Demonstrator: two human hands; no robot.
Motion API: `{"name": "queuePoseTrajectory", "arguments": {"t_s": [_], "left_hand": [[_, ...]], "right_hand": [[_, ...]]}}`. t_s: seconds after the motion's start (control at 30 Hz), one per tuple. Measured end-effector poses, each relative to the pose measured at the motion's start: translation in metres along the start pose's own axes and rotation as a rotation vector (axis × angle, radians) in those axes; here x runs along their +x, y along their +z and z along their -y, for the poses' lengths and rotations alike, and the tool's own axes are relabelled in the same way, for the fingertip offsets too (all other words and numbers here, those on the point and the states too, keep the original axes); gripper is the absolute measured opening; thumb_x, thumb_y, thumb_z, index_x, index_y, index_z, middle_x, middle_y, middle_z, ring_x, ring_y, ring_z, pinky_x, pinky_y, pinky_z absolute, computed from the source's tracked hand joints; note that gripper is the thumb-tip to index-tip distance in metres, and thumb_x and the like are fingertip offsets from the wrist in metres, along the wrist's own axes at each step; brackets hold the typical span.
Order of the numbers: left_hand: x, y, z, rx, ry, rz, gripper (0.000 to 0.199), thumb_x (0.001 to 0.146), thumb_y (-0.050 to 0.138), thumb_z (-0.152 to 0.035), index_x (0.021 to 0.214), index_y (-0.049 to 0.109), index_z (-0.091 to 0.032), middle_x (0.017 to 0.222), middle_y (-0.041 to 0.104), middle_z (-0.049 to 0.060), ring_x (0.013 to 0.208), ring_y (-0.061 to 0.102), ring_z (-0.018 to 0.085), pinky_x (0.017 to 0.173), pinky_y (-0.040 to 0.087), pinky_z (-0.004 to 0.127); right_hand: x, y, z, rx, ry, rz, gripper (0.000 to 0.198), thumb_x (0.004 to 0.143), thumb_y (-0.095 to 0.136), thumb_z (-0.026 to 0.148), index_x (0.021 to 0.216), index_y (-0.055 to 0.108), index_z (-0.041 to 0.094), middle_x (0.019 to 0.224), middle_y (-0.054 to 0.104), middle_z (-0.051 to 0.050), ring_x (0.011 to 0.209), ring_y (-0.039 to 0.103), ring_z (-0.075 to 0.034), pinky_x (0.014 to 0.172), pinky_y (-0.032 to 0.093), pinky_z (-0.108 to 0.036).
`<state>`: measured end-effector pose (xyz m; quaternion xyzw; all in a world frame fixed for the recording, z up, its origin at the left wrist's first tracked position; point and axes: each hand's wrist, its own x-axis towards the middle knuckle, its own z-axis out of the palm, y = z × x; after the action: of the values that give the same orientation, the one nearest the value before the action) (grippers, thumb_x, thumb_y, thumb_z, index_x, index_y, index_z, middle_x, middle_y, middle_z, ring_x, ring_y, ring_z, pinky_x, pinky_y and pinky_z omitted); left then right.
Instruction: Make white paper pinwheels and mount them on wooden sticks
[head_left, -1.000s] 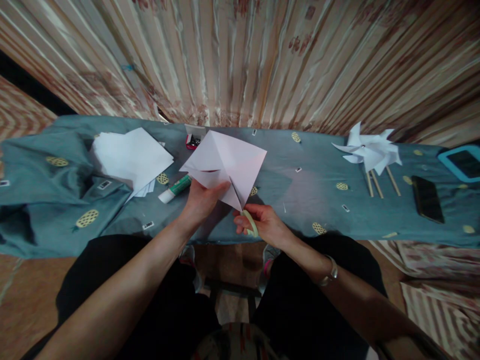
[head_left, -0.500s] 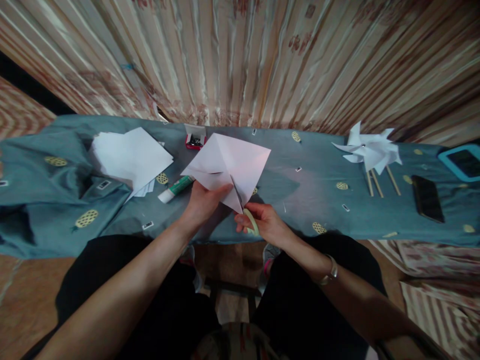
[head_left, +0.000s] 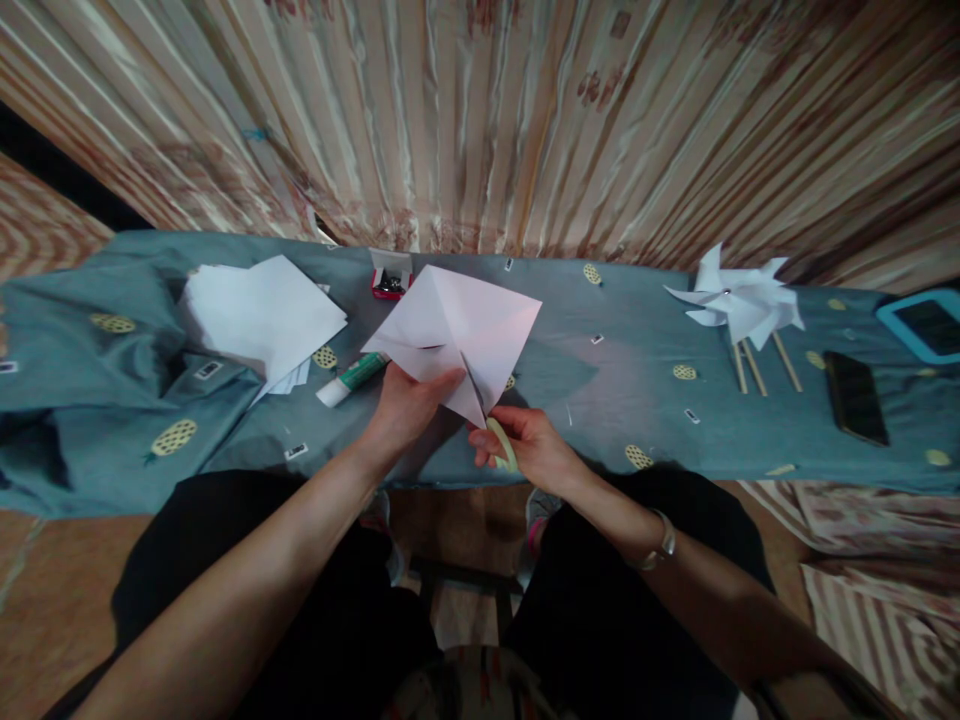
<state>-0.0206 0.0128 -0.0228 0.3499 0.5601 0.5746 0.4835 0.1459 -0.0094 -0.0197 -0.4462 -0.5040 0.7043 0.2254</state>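
A white square sheet of paper [head_left: 491, 315], creased and slit from its corners, is held by my left hand [head_left: 409, 402], thumb on top and the other fingers hidden beneath. My right hand [head_left: 529, 445] grips scissors with pale yellow-green handles [head_left: 502, 446]. Their blades lie along a slit that runs from the near corner toward the middle of the sheet. A green and white glue stick [head_left: 351, 379] lies just left of my left hand. Behind the sheet's left edge sits a small open red box [head_left: 390, 280] with dark metallic bits inside.
A stack of white paper [head_left: 262, 315] lies to the left on the blue-green cloth [head_left: 600, 420]. To the right are white paper pinwheels [head_left: 739, 295] on wooden sticks [head_left: 754, 368], a dark phone [head_left: 856, 397] and a blue-framed device [head_left: 926, 325]. A pleated curtain [head_left: 480, 120] hangs behind.
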Motion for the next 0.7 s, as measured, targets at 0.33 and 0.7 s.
{"name": "queuePoseTrajectory", "arguments": {"t_s": [0.33, 0.7], "left_hand": [[-0.0006, 0.0011, -0.0012, 0.000, 0.003, -0.001, 0.035, 0.056, 0.076, -0.030, 0.085, 0.065, -0.014, 0.088, 0.070, 0.008, 0.079, 0.063, 0.022, 0.072, 0.054, 0.035], [0.0007, -0.0002, -0.0020, -0.002, 0.010, 0.006, 0.036, 0.057, 0.077, -0.031, 0.088, 0.066, -0.017, 0.093, 0.072, 0.008, 0.084, 0.065, 0.024, 0.078, 0.055, 0.039]], "right_hand": [[-0.0003, 0.0018, 0.0003, 0.020, 0.001, -0.004, 0.037, 0.066, 0.079, 0.050, 0.076, 0.066, 0.017, 0.057, 0.063, 0.002, 0.050, 0.052, -0.009, 0.048, 0.041, -0.021], [-0.0036, 0.0010, 0.0049, 0.001, 0.022, 0.038, 0.044, 0.066, 0.075, 0.058, 0.076, 0.066, 0.016, 0.063, 0.067, 0.000, 0.053, 0.054, -0.009, 0.051, 0.043, -0.021]]}}
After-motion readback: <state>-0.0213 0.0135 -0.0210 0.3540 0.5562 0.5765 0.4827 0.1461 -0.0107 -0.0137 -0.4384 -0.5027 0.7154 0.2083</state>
